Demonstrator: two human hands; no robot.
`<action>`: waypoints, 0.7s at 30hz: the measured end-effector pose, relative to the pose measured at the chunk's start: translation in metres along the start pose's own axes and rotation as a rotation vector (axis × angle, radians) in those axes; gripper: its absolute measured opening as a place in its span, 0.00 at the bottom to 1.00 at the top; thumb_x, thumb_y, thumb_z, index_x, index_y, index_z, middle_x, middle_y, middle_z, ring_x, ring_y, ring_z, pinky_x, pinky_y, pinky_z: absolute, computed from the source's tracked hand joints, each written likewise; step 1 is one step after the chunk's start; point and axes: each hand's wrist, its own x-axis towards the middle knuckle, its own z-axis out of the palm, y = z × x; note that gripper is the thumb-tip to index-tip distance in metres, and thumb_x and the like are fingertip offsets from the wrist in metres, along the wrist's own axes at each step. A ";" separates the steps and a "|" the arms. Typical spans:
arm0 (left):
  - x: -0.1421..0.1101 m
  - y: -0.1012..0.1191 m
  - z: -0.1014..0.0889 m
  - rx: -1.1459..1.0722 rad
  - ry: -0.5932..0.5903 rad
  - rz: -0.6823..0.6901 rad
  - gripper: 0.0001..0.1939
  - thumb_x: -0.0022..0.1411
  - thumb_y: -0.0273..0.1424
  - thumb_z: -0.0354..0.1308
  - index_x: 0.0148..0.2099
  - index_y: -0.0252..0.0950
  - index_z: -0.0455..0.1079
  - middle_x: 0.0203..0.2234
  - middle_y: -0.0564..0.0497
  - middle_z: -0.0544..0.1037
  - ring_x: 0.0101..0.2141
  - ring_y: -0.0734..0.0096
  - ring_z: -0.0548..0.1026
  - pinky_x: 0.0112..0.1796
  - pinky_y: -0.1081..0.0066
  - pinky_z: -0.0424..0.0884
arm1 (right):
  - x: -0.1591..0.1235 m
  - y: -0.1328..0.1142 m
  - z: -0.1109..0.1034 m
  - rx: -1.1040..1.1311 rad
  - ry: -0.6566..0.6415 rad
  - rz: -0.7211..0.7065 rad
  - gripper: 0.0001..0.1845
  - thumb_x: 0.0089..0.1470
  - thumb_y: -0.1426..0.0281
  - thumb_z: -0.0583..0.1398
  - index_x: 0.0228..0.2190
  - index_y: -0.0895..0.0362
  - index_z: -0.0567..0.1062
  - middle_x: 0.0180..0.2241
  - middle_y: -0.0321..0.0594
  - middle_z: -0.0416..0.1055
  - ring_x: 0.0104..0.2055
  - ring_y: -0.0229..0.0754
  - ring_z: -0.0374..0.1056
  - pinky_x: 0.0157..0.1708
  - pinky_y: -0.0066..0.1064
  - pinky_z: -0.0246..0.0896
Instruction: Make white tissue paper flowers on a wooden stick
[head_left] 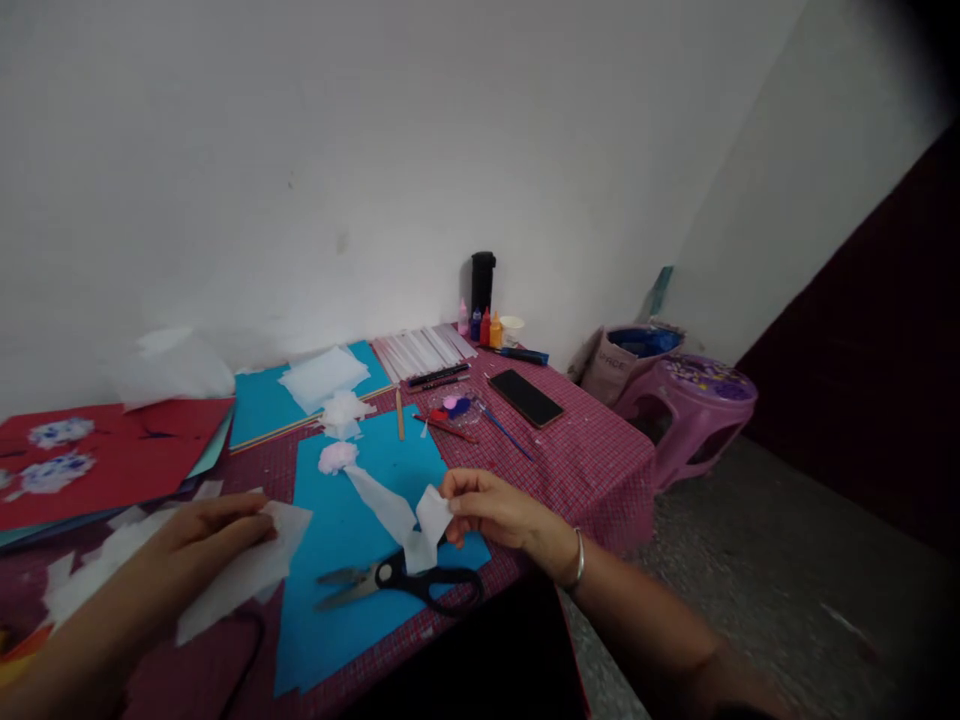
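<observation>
Forearms (652, 610), ours, two, bare, reaching over the checked-cloth desk (585, 430). Blue sheet (322, 640), one, spread flat beneath the work. White paper (240, 580), one loose piece, under our left grip (214, 535); pinched or merely covered, we cannot tell. Scissors (371, 580), black-handled, blades parted, lying on the blue sheet. White strip (382, 505), thin, one end pinched in our right grip (495, 508), draped over the scissors' handle, reaching the pink tuft (337, 458). Risks, we judge: a sharp pull could tear the strip or drag the tuft; shifting the scissors could snag it.
</observation>
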 end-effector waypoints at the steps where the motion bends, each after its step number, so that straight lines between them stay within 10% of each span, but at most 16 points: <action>1: 0.008 -0.001 -0.002 0.085 -0.176 0.038 0.13 0.45 0.38 0.62 0.22 0.32 0.72 0.12 0.59 0.70 0.16 0.77 0.66 0.20 0.80 0.58 | 0.001 0.001 -0.001 0.003 -0.005 -0.009 0.15 0.42 0.67 0.66 0.29 0.59 0.66 0.20 0.31 0.68 0.20 0.33 0.67 0.22 0.25 0.64; 3: 0.018 -0.005 0.005 0.253 -0.265 0.182 0.17 0.50 0.41 0.60 0.18 0.34 0.69 0.10 0.59 0.66 0.15 0.79 0.63 0.18 0.81 0.53 | 0.004 0.001 -0.001 -0.022 -0.002 -0.033 0.15 0.42 0.67 0.66 0.28 0.59 0.66 0.19 0.30 0.67 0.19 0.33 0.67 0.21 0.24 0.63; 8: 0.007 0.003 0.042 0.168 0.067 0.377 0.12 0.41 0.36 0.66 0.32 0.40 0.77 0.26 0.51 0.80 0.25 0.64 0.74 0.26 0.74 0.64 | 0.011 -0.019 0.015 -0.211 -0.015 -0.106 0.16 0.42 0.63 0.65 0.27 0.59 0.65 0.18 0.29 0.67 0.18 0.31 0.65 0.18 0.21 0.57; 11: -0.006 0.020 0.058 -0.107 -0.140 0.338 0.17 0.45 0.37 0.64 0.40 0.39 0.75 0.35 0.47 0.81 0.36 0.58 0.76 0.35 0.70 0.69 | 0.022 -0.037 0.030 -0.377 -0.044 -0.129 0.14 0.44 0.65 0.64 0.27 0.59 0.65 0.19 0.29 0.66 0.18 0.30 0.63 0.19 0.21 0.55; 15: -0.004 0.026 0.069 -0.281 -0.286 0.330 0.10 0.47 0.33 0.63 0.34 0.35 0.73 0.24 0.50 0.77 0.26 0.68 0.73 0.29 0.72 0.67 | 0.047 -0.053 0.047 -0.583 -0.038 -0.252 0.07 0.46 0.72 0.61 0.26 0.59 0.65 0.19 0.28 0.63 0.19 0.30 0.60 0.21 0.21 0.53; 21: 0.021 0.009 0.063 -0.322 -0.057 0.353 0.11 0.50 0.36 0.61 0.25 0.33 0.69 0.17 0.56 0.68 0.21 0.74 0.65 0.24 0.76 0.61 | 0.086 -0.055 0.064 -0.693 0.031 -0.419 0.06 0.43 0.79 0.57 0.26 0.59 0.66 0.21 0.29 0.59 0.22 0.31 0.54 0.22 0.22 0.48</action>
